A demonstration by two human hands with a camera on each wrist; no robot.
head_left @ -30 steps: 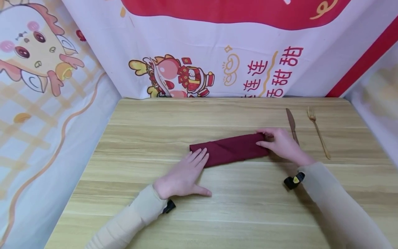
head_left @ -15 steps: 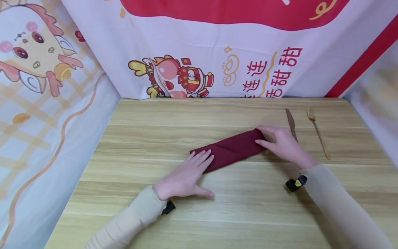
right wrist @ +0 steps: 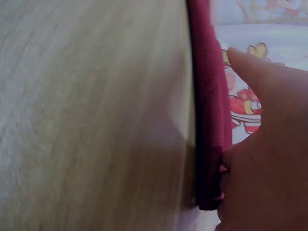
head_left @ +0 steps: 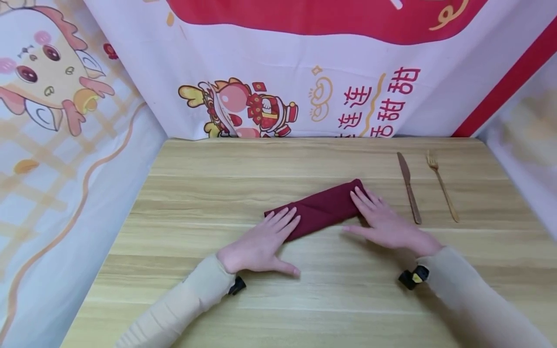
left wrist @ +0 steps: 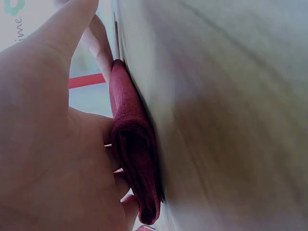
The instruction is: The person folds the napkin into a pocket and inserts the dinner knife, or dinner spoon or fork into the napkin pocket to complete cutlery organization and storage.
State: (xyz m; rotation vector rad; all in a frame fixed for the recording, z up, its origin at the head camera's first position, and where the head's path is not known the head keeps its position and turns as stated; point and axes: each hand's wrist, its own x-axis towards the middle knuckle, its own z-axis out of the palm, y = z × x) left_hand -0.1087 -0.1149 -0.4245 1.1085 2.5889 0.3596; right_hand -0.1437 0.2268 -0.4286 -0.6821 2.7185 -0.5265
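Note:
A dark red cloth (head_left: 324, 208), folded into a flat strip, lies slanted across the middle of the table, its right end farther from me. On its left end rest the straight fingers of my left hand (head_left: 261, 241), thumb spread out to the side. My right hand (head_left: 387, 224) lays its extended fingers on the right end, with the thumb apart over the wood. In the left wrist view the folded layers of the cloth (left wrist: 137, 154) show at its end, under the fingers. The right wrist view shows the cloth's long edge (right wrist: 209, 106) beside my hand.
A copper-coloured knife (head_left: 409, 188) lies right of the cloth, and a gold fork (head_left: 443, 186) beyond it. A printed cloth backdrop (head_left: 270, 58) hangs along the table's far edge, with another printed sheet (head_left: 87, 193) on the left.
The cloth's right end has swung away from me, so it lies more slanted. My right hand has let go of that end and now rests flat on it. My left hand has barely moved.

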